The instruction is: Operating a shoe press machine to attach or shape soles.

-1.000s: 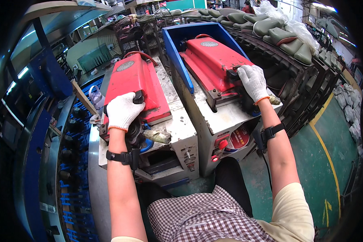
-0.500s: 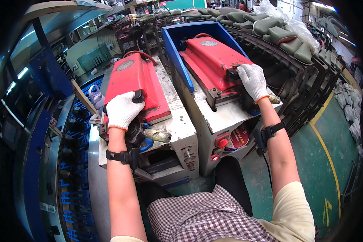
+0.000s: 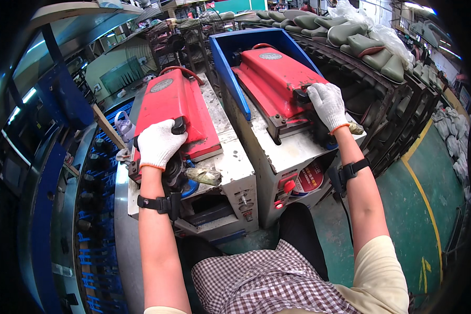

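Your left hand (image 3: 161,144) grips the red cover (image 3: 167,104) at ten o'clock by its handle (image 3: 179,125), your right hand (image 3: 327,106) the second cover (image 3: 280,73) at one; likely holding down, next needing even pressure.

Two machines (image 3: 235,162) fill the middle of the frame, with two red covers (image 3: 175,107), two badges (image 3: 161,85) and two black handles (image 3: 179,125) showing. There are also one left hand (image 3: 162,144), one right hand (image 3: 327,106), two straps (image 3: 154,204) and, at the bottom, one apron (image 3: 256,275). One lilac jug (image 3: 124,126) stands at left; upper right holds over ten shoes (image 3: 394,69), too overlapped to count exactly.
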A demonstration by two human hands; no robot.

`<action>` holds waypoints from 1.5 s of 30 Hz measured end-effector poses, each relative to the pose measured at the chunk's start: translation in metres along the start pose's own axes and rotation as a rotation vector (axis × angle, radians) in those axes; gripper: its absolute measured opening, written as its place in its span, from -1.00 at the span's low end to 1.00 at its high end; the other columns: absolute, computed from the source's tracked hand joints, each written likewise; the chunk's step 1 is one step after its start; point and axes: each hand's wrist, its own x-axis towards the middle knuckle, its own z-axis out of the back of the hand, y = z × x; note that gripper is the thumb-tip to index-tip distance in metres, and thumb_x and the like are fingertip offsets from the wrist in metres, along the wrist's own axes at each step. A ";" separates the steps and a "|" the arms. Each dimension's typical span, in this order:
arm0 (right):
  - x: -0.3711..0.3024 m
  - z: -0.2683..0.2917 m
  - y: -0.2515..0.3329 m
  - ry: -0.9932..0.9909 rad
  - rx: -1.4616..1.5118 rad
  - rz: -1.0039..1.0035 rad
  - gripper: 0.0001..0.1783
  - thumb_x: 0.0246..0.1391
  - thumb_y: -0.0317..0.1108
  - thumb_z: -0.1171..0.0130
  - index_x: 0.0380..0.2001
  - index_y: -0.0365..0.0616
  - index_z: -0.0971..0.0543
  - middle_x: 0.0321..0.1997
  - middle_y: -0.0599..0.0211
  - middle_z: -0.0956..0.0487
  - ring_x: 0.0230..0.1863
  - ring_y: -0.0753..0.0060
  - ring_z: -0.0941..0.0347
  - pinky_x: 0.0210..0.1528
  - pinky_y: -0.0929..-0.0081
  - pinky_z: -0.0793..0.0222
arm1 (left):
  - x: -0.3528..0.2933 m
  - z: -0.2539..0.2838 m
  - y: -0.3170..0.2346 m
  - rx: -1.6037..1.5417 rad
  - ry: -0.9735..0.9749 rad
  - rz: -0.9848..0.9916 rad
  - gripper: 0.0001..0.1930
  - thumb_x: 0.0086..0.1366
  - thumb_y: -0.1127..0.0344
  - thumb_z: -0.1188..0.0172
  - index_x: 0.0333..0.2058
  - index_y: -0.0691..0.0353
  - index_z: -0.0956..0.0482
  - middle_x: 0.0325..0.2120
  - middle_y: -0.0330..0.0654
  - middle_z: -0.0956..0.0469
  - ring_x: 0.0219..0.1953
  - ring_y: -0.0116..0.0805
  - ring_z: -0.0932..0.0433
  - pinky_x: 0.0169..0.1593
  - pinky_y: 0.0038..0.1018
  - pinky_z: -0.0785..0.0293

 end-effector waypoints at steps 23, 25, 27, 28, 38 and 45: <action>0.000 0.001 0.001 0.021 -0.019 0.003 -0.68 0.33 -0.12 -0.10 -0.25 -0.07 -0.73 -0.23 0.25 -0.72 -0.10 0.05 -0.59 0.09 0.07 -0.38 | 0.000 -0.001 0.001 0.025 -0.022 -0.006 -0.66 0.07 -0.09 -0.37 -0.33 0.03 -0.77 -0.35 -0.06 -0.74 -0.24 0.02 -0.73 -0.15 -0.14 -0.65; 0.000 0.002 0.001 0.014 -0.019 0.008 -0.68 0.33 -0.12 -0.10 -0.25 -0.07 -0.73 -0.23 0.25 -0.72 -0.10 0.05 -0.59 0.09 0.07 -0.38 | 0.000 -0.001 0.000 0.021 -0.018 -0.011 -0.65 0.08 -0.09 -0.36 -0.33 0.03 -0.77 -0.35 -0.07 -0.74 -0.24 0.02 -0.73 -0.15 -0.14 -0.65; 0.000 0.003 0.001 0.006 -0.019 0.012 -0.68 0.34 -0.12 -0.10 -0.25 -0.07 -0.73 -0.23 0.25 -0.72 -0.10 0.05 -0.59 0.09 0.07 -0.38 | 0.000 0.001 -0.002 0.025 -0.012 -0.007 -0.65 0.08 -0.09 -0.36 -0.33 0.03 -0.77 -0.35 -0.07 -0.74 -0.24 0.01 -0.73 -0.15 -0.14 -0.65; 0.000 0.003 0.003 0.003 -0.016 0.005 -0.68 0.34 -0.12 -0.10 -0.25 -0.07 -0.73 -0.23 0.25 -0.72 -0.10 0.05 -0.59 0.09 0.07 -0.38 | 0.000 0.001 -0.001 0.029 -0.004 -0.001 -0.65 0.08 -0.09 -0.35 -0.33 0.03 -0.77 -0.35 -0.07 -0.74 -0.23 0.01 -0.74 -0.15 -0.14 -0.64; 0.000 0.002 0.001 0.017 -0.010 -0.001 -0.69 0.34 -0.12 -0.11 -0.24 -0.07 -0.73 -0.23 0.24 -0.72 -0.11 0.04 -0.59 0.09 0.07 -0.38 | -0.001 0.000 -0.001 -0.003 -0.038 -0.021 -0.66 0.09 -0.07 -0.35 -0.32 0.04 -0.77 -0.35 -0.05 -0.73 -0.24 0.03 -0.73 -0.15 -0.14 -0.64; 0.001 0.002 0.001 0.026 -0.005 -0.011 -0.68 0.35 -0.12 -0.10 -0.24 -0.07 -0.73 -0.23 0.23 -0.72 -0.11 0.02 -0.59 0.08 0.06 -0.38 | -0.002 -0.001 0.000 0.003 -0.049 -0.025 -0.67 0.09 -0.06 -0.34 -0.33 0.05 -0.77 -0.36 -0.04 -0.73 -0.25 0.04 -0.73 -0.15 -0.14 -0.64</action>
